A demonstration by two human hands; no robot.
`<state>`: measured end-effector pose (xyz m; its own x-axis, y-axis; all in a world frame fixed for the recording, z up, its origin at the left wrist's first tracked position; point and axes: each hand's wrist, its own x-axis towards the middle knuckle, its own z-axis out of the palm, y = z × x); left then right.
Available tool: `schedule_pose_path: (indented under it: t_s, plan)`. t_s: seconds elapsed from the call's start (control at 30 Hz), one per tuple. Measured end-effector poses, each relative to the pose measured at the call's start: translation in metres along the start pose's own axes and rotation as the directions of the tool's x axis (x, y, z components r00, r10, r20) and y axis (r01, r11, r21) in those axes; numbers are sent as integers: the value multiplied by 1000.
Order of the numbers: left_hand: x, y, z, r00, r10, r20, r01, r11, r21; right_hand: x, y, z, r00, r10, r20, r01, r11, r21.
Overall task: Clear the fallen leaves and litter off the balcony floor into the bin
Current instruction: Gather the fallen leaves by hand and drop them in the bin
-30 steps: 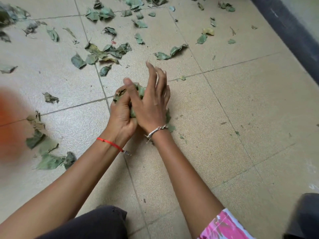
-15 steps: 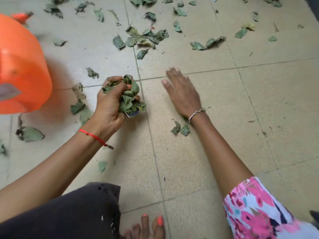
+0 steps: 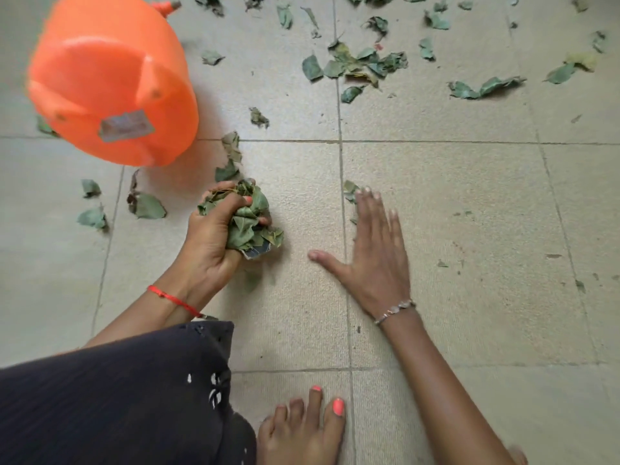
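Left grip (image 3: 214, 239): fingers curled tight round a wad of leaves (image 3: 250, 223), centre-left of frame. Right grip (image 3: 375, 260): fingers spread, palm flat on floor (image 3: 469, 313), centre. Orange bin (image 3: 110, 78) upper left, blurred. Loose leaves (image 3: 362, 65) scattered along top of frame.

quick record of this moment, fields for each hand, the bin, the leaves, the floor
left hand: grips a wad of leaves, with a dark scrap of litter sticking out below
right hand: flat on the floor, fingers straight and spread, holds nothing
bin: orange, upper left of view, beyond the left hand; opening not visible
loose leaves: scattered across the far tiles, a few near the bin and at the right fingertips
floor: beige tiles
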<state>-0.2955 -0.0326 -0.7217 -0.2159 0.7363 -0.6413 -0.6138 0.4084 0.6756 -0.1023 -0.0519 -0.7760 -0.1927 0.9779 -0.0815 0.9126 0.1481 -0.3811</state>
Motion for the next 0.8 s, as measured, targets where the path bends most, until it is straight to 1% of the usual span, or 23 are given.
schedule_pose_path:
  t_s: [0.07, 0.17, 0.2, 0.23, 0.27, 0.3, 0.33, 0.37, 0.4, 0.43, 0.47, 0.5, 0.53, 0.57, 0.6, 0.63, 0.67, 0.7, 0.73, 0.77, 0.8]
  plan:
    - [-1, 8, -9, 999, 30, -15, -30, 999, -22, 17, -16, 4, 999, -54, 3, 54, 998, 9]
    - [-9, 13, -20, 998, 54, 29, -50, 993, -103, 35, -40, 6, 984, -179, 7, 178, 981, 82]
    - [-8, 20, -22, 997, 73, 15, -70, 988, -135, 36, -48, 9, 977, -215, -3, 214, 973, 84]
    - [-9, 27, -26, 995, 96, -18, -97, 983, -157, 36, -57, 13, 969, -245, -19, 246, 968, 51]
    - [-9, 43, -28, 992, 127, -22, -129, 977, -171, 36, -67, 19, 960, -277, -35, 277, 961, -2]
    - [-16, 42, -39, 991, 130, -24, -133, 975, -181, 35, -77, 23, 950, -310, -40, 308, 950, -53]
    - [-27, 36, -43, 992, 121, 20, -118, 985, -125, 35, -87, 27, 937, -347, -35, 343, 935, -93]
    - [-36, 13, -50, 985, 135, 107, -141, 989, 51, 34, -98, 30, 919, -394, -7, 390, 912, -122]
    - [-51, -13, -63, 991, 3, 135, -41, 959, 280, 35, -109, 33, 894, -447, 35, 447, 881, -154]
    - [-75, -53, -80, 991, -106, 82, 36, 799, 600, 36, -119, 35, 865, -495, 83, 501, 844, -194]
    - [-90, -100, -86, 983, -118, 144, -40, 621, 782, 38, -126, 38, 841, -527, 123, 540, 805, -247]
    - [-104, -138, -80, 981, -144, 127, -47, 459, 887, 42, -130, 41, 831, -537, 144, 553, 775, -306]
    - [-118, -165, -75, 971, -214, 102, -19, 358, 933, 45, -130, 44, 843, -521, 136, 533, 771, -348]
    - [-128, -173, -64, 968, -235, 84, -6, 316, 949, 49, -128, 46, 872, -478, 100, 479, 796, -370]
    - [-134, -151, -54, 962, -256, 92, -20, 272, 962, 50, -125, 47, 908, -416, 58, 406, 835, -370]
    - [-143, -145, -50, 959, -252, 129, -97, 135, 986, 52, -121, 47, 938, -346, 10, 329, 882, -337]
    - [-143, -143, -51, 965, -229, 127, -128, 13, 992, 52, -118, 46, 956, -292, -42, 270, 924, -272]
    - [-136, -148, -53, 984, -107, 144, -159, -149, 976, 50, -117, 45, 958, -274, -89, 253, 948, -194]
    - [-135, -155, -55, 974, -144, 174, -193, -137, 972, 47, -119, 45, 948, -291, -125, 276, 953, -125]
    - [-138, -150, -50, 967, -239, 89, -109, -71, 992, 44, -123, 46, 929, -341, -143, 333, 940, -77]
    - [-132, -141, -51, 983, -175, 57, -60, -13, 998, 40, -128, 47, 903, -403, -147, 401, 915, -46]
